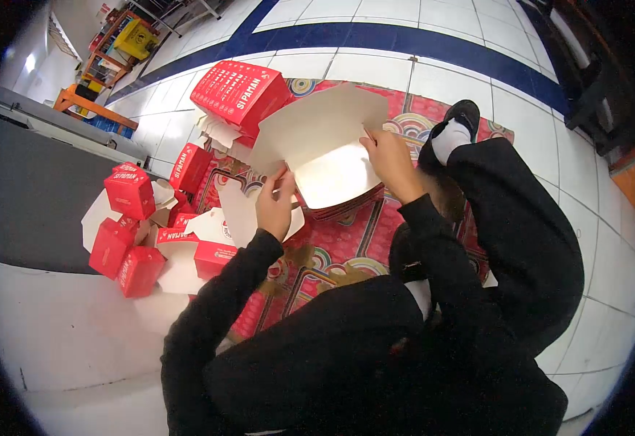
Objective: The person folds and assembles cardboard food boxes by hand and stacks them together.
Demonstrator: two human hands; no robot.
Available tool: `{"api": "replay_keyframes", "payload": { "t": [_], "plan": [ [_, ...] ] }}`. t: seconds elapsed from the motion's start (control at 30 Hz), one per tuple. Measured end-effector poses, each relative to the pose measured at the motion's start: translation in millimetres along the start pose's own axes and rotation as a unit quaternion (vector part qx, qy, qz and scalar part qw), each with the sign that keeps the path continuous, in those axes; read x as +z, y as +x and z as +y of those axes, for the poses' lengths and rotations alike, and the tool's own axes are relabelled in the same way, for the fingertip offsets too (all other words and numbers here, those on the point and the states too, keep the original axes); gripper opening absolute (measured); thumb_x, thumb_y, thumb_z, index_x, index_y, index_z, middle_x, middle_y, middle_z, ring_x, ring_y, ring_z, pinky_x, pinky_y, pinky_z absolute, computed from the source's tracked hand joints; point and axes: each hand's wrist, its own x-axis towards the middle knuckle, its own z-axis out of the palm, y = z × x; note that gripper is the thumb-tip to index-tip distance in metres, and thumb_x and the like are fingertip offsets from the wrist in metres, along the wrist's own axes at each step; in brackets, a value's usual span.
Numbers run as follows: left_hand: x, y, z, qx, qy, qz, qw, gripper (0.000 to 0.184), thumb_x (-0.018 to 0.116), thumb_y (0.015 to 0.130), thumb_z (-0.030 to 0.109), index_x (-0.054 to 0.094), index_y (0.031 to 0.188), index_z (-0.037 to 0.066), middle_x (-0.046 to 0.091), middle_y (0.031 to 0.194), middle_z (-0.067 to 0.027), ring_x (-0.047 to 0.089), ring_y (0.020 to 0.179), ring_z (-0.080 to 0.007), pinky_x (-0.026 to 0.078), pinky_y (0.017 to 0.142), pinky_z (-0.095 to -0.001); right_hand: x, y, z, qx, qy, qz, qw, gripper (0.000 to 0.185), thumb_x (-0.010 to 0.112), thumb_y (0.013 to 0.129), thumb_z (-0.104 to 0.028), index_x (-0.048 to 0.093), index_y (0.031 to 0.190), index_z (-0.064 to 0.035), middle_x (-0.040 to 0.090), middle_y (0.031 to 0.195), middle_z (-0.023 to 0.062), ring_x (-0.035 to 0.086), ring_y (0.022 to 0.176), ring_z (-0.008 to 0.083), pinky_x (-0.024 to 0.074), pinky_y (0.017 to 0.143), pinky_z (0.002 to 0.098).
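In front of me is a partly folded paper food box (321, 125), its plain white inner side facing up and a wide flap raised at the back. My left hand (274, 203) is closed at its left edge, fingers bent against the board. My right hand (393, 163) pinches the right edge near the flap's fold. Below lies a stack of red printed card (348, 208), mostly hidden by the white board. Just left of my left hand, an open-lidded red box (216, 259) sits among other boxes.
Several small red boxes (130, 195) are heaped at the left, some with white flaps open. A large red stack of cartons (239, 96) stands behind them. A patterned red mat (346, 243) covers the tiled floor (375, 69). My legs (528, 225) bound the right side.
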Motion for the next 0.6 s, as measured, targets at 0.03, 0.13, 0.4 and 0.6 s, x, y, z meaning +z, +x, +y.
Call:
{"api": "replay_keyframes", "payload": {
  "t": [0.03, 0.13, 0.4, 0.6],
  "plan": [
    [-7.0, 2.3, -11.3, -0.042, -0.027, 0.026, 0.998, 0.042, 0.062, 0.095, 0.023, 0.054, 0.128, -0.002, 0.063, 0.108, -0.0098, 0.064, 0.088, -0.0158, 0.057, 0.065, -0.0289, 0.0, -3.2, -1.5, -0.002, 0.002, -0.002, 1.0, 0.03, 0.062, 0.091, -0.025, 0.07, 0.103, 0.0019, 0.065, 0.085, 0.0287, 0.064, 0.081, 0.0442, 0.0481, 0.071, 0.0495],
    [-36.2, -0.9, -51.7, -0.068, 0.014, 0.06, 0.996, 0.039, 0.063, 0.092, 0.028, 0.057, 0.118, 0.0, 0.061, 0.092, -0.0109, 0.06, 0.075, -0.0181, 0.053, 0.06, -0.0323, -0.8, -12.2, -7.3, -0.035, 0.056, 0.089, 0.994, 0.028, 0.066, 0.089, -0.021, 0.069, 0.106, 0.001, 0.065, 0.089, 0.0289, 0.064, 0.085, 0.0433, 0.0494, 0.073, 0.0486],
    [-68.4, -16.7, -98.0, -0.024, 0.501, -0.319, 0.804, 0.037, 0.068, 0.084, 0.024, 0.065, 0.116, 0.006, 0.069, 0.107, -0.0229, 0.067, 0.098, -0.0398, 0.053, 0.087, -0.0453, -15.5, -12.8, -7.8, -0.03, 0.046, 0.167, 0.985, 0.032, 0.07, 0.087, -0.026, 0.07, 0.108, -0.0013, 0.067, 0.092, 0.019, 0.065, 0.082, 0.0311, 0.0509, 0.073, 0.04],
    [-161.5, 45.9, 23.1, -0.193, 0.381, -0.455, 0.781, 0.028, 0.071, 0.082, 0.019, 0.072, 0.103, 0.001, 0.074, 0.088, -0.0137, 0.07, 0.083, -0.0194, 0.054, 0.077, -0.0333, -43.7, -10.5, -25.3, -0.003, 0.129, 0.104, 0.986, 0.031, 0.068, 0.088, -0.025, 0.069, 0.106, 0.0002, 0.068, 0.09, 0.0188, 0.065, 0.08, 0.0285, 0.0507, 0.073, 0.0384]
  ]
}}
